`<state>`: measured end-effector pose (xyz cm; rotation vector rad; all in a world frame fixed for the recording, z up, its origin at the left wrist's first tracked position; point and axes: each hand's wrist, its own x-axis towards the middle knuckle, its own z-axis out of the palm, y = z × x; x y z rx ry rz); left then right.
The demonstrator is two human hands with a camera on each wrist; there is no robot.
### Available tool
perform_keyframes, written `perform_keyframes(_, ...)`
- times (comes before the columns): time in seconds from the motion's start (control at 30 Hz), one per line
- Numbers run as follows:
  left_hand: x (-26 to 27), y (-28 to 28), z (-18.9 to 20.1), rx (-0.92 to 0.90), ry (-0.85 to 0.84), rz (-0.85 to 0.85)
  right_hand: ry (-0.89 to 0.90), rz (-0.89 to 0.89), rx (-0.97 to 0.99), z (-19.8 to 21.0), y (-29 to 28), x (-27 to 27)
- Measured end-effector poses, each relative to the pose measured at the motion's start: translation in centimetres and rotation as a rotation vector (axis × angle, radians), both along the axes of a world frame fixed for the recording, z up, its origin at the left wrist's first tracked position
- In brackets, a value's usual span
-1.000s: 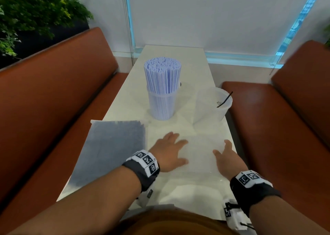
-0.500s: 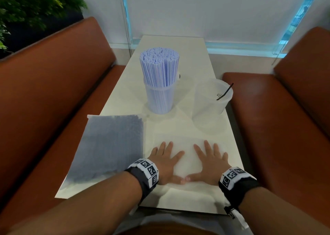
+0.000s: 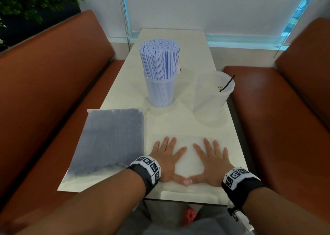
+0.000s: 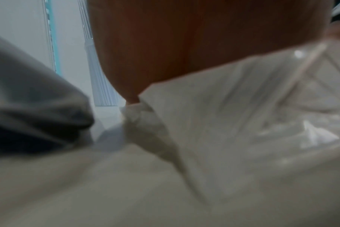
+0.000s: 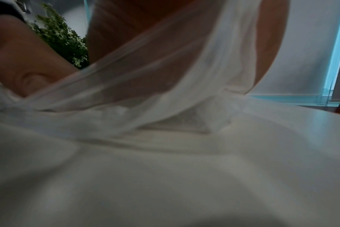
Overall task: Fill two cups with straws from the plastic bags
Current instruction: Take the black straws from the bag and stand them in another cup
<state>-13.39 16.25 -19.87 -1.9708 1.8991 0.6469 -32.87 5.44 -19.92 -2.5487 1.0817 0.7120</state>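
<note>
While both my palms lie flat on the table (image 3: 205,43), an empty clear bag (image 3: 189,161) is pinned under them at lower centre of the head view. My left hand (image 3: 167,160) has its fingers straight and fanned; my right hand (image 3: 210,161) mirrors it, fingers likewise straight and spread. The two thumb tips touch at the near edge, leaving a triangle of bare bag between the hands. Neither hand grips anything — both only press.

The left cup (image 3: 161,90) stands upright at centre frame, packed with pale blue straws (image 3: 159,59) that rise well above its rim. The right cup (image 3: 212,96) stands right of centre, near the table's right edge, apart from the left cup; it is clear, and a thin black stick (image 3: 227,83) leans on its rim. Whether it holds anything else I cannot tell.

A full bag (image 3: 110,140) of bluish straws lies flat at lower left, just beside my left wrist, its near corner overhanging the table edge.

From the left wrist the view is blurred: creased clear film (image 4: 252,115) at right, the grey full bag at left. From the right wrist, film (image 5: 165,76) drapes across the frame — my fingers cannot be made out there.

Brown benches (image 3: 53,84) flank the table; a plant (image 3: 32,1) fills the upper left corner.
</note>
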Motion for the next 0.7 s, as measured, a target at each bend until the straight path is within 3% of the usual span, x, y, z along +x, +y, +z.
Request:
perform_keyframes(0.4, -0.4, 0.3, -0.8, -0.017, 0.034, 0.02, -0.043, 0.014, -0.013, -0.8, -0.1, -0.5)
perform_keyframes(0.6, -0.2, -0.8, 2.3, 0.069, 0.099, 0.066, 0.017, -0.03, 0.125, 3.2, -1.3, 0.5)
perform_keyframes(0.63, 0.1, -1.5, 3.6, 0.059, 0.123, 0.084, -0.043, -0.062, 0.121, 4.7, -2.1, 0.7)
perform_keyframes(0.7, 0.7, -3.6, 6.5, -0.075, 0.144, 0.112, -0.396, -0.165, -0.062, 7.7, -4.1, 1.6)
